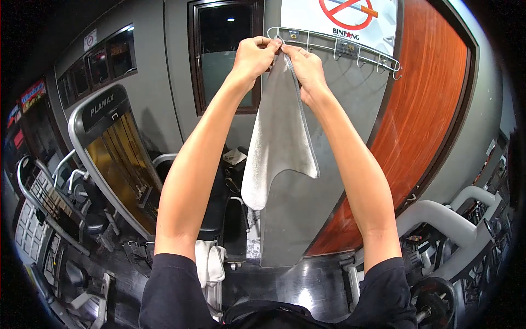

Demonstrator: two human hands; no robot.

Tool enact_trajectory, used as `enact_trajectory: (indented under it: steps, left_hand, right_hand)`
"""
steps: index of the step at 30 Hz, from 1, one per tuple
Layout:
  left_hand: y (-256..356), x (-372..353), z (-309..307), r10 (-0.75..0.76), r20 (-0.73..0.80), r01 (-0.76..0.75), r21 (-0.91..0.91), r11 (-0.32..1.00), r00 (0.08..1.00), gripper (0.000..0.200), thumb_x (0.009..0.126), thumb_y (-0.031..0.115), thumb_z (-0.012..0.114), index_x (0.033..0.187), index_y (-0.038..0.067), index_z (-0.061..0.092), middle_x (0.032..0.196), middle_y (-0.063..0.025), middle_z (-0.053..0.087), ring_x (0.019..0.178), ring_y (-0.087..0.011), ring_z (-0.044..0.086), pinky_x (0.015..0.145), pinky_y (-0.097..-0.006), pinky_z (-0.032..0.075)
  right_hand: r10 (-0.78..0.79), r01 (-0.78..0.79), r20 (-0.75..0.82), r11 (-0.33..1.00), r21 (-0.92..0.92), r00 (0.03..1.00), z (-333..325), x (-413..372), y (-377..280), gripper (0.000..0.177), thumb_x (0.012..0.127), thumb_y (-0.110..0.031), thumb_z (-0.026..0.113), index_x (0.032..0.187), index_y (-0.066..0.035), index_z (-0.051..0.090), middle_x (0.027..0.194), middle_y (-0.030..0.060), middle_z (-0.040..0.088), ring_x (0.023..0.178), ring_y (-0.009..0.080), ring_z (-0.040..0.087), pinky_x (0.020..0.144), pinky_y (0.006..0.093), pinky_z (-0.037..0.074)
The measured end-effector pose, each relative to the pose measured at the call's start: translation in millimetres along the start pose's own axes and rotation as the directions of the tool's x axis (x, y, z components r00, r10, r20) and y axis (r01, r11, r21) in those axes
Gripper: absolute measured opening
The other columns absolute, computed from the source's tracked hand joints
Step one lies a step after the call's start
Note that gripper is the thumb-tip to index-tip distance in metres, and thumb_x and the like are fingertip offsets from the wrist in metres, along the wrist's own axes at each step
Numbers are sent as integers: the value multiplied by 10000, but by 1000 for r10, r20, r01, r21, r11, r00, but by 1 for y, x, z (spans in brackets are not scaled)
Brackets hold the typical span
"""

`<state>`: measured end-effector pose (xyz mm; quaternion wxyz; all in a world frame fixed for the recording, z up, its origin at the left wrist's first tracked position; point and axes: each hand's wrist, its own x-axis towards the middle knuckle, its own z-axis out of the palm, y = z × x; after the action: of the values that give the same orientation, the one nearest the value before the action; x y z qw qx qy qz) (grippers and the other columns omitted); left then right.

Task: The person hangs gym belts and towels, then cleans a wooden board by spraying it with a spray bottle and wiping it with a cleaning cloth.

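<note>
Both arms reach up to a white wire hook rack (pixel 334 45) on the grey wall. My left hand (pixel 256 59) pinches the top corner of a whitish-grey towel (pixel 279 131) with a dark edge trim. Close beside it, my right hand (pixel 304 68) grips the same corner with thumb and finger. The fingertips meet at the rack's left-end hook, and the towel hangs down below them in loose folds. Whether its corner is looped over the hook cannot be made out behind the fingers.
A red-brown wooden door (pixel 424 104) stands right of the rack, under a no-smoking sign (pixel 350 13). A PLAMAX weight machine (pixel 109 142) is at left, grey machine arms (pixel 444 225) at right. White towels (pixel 210 263) lie on a bench below.
</note>
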<state>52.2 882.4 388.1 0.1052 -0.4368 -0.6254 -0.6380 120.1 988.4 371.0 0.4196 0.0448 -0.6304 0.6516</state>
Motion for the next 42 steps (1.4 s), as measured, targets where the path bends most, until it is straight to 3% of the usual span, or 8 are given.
enact_trajectory:
  steps: [10, 15, 22, 27, 31, 36, 38, 42]
  left_hand:
    - [-26, -6, 8, -192, 44, 195, -83, 977, 980, 306, 898, 339, 619, 966, 43, 660, 865, -31, 640, 725, -121, 562, 640, -288, 452]
    - [-44, -42, 0, 17, -52, -15, 43, 999, 998, 225, 895, 217, 604, 982, 14, 648, 817, -15, 627, 670, -70, 540, 602, -229, 434]
    - [-78, -195, -51, -53, -22, 52, -19, 998, 998, 176, 917, 173, 580, 947, 3, 611, 771, -13, 591, 654, -76, 546, 600, -232, 439]
    - [-112, -314, -103, -314, -220, 325, 18, 945, 924, 122, 911, 107, 577, 934, -5, 617, 736, 1, 566, 623, -49, 506, 565, -214, 413]
    - [-155, -408, -133, -408, -313, 494, 279, 823, 858, 117, 868, 92, 609, 948, 12, 641, 785, -44, 592, 661, -117, 552, 585, -260, 431]
    - [-172, -471, -135, -355, -448, 571, 669, 475, 820, 266, 796, 126, 658, 1045, 35, 657, 1017, -150, 561, 931, -318, 536, 845, -396, 425]
    - [-183, -486, -138, -382, -474, 606, 675, 421, 793, 283, 785, 136, 670, 1049, 34, 655, 1015, -150, 565, 934, -320, 528, 856, -400, 415]
    - [-177, -488, -142, -452, -486, 649, 679, 344, 748, 301, 756, 152, 700, 1028, 31, 654, 980, -144, 585, 899, -312, 519, 841, -404, 404]
  right_hand:
    - [142, -142, 8, 982, 129, 990, -6, -5, 23, 233, 865, -162, 619, 997, 30, 616, 840, 66, 642, 684, 117, 601, 604, 261, 496]
    - [-220, 198, -63, 948, -250, 974, -17, -31, 49, 225, 837, -155, 640, 1001, -1, 661, 960, 97, 654, 841, 157, 603, 772, 291, 465]
    - [-804, 685, 63, 459, -566, 591, -13, -179, 99, 218, 700, 88, 599, 851, -57, 661, 885, 93, 582, 852, 203, 579, 760, 311, 463]
    - [-197, 267, 234, 908, -323, 952, 13, -276, 158, 149, 746, 57, 608, 816, -48, 686, 848, 82, 604, 688, 173, 583, 609, 278, 470]
    - [407, -213, 383, 864, -457, 829, 36, -326, 210, 173, 875, -97, 594, 1025, -50, 665, 892, 94, 630, 669, 149, 594, 614, 282, 478]
    - [561, -288, 485, 800, -526, 671, 65, -367, 264, 274, 863, -206, 627, 1082, -41, 638, 914, 160, 652, 724, 250, 658, 679, 336, 513]
    - [587, -334, 467, 788, -517, 662, 77, -388, 295, 321, 880, -210, 629, 1155, -47, 602, 822, 86, 674, 570, 112, 611, 541, 272, 484]
    - [601, -331, 397, 755, -566, 694, 89, -411, 305, 330, 900, -256, 611, 1124, -15, 586, 776, 83, 663, 577, 115, 624, 530, 265, 494]
